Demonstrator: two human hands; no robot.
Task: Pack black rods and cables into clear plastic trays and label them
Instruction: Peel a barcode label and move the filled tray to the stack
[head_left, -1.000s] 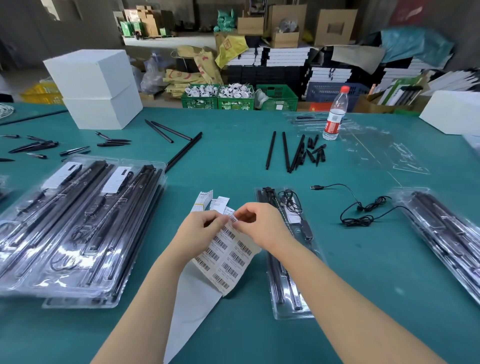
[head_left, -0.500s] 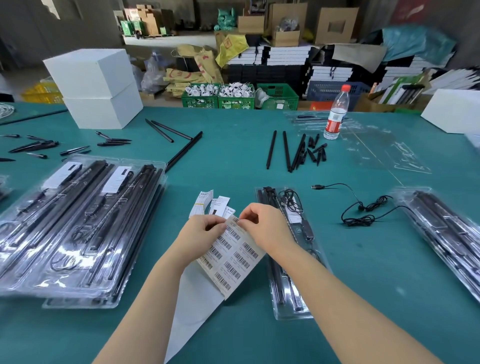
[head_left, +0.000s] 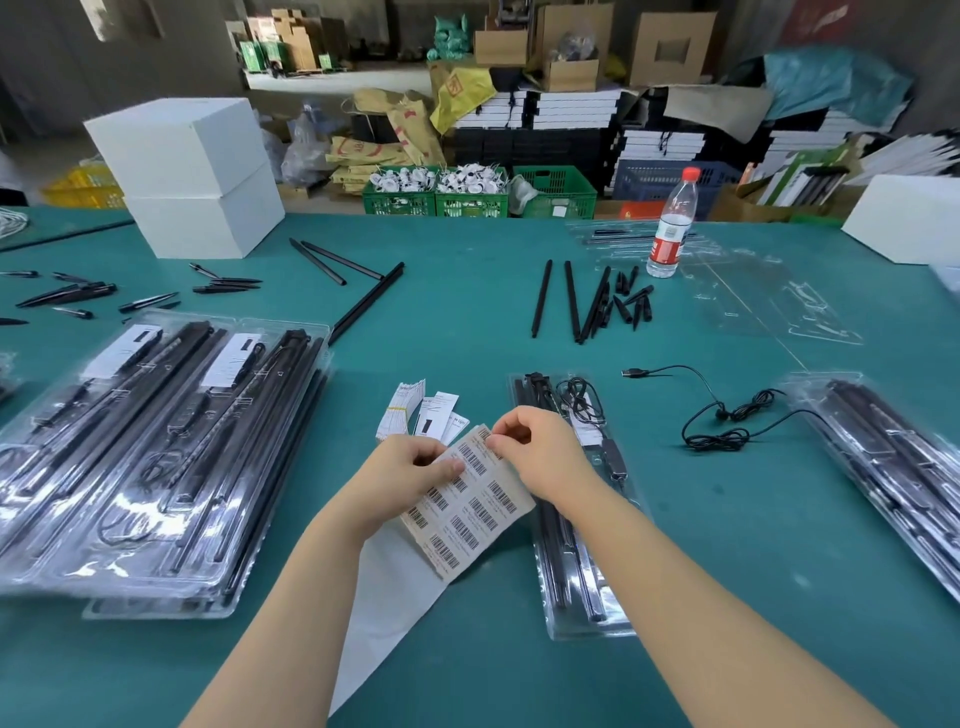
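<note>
Head view: a worker's left hand (head_left: 415, 470) pinches the near-left side of a sheet of barcode labels (head_left: 475, 501), thumb laid across the printed face, while the right hand (head_left: 535, 449) pinches the sheet's far top corner between thumb and forefinger, the other fingers curled. The sheet hangs just above the green table (head_left: 467, 312), its long axis running from far-right down toward the near-left, with a loose strip of white backing paper (head_left: 387, 587) trailing toward the worker.

The packed clear tray (head_left: 574, 519) lies just to the right of the sheet, partly under the right wrist and forearm, its long axis pointing away from the worker, black rods and a coiled cable sealed inside. The right hand is plainly the nearer one to it; the likely move is to peel one label at that corner and carry it a short way rightward onto the tray. Whether a label has lifted free cannot be told.

A stack of labelled trays (head_left: 156, 441) sits well apart at left, another tray (head_left: 893, 467) at far right, and a loose cable (head_left: 727, 421) lies between that one and the centre tray. Unpacked black rods (head_left: 571, 301) lie farther back.
</note>
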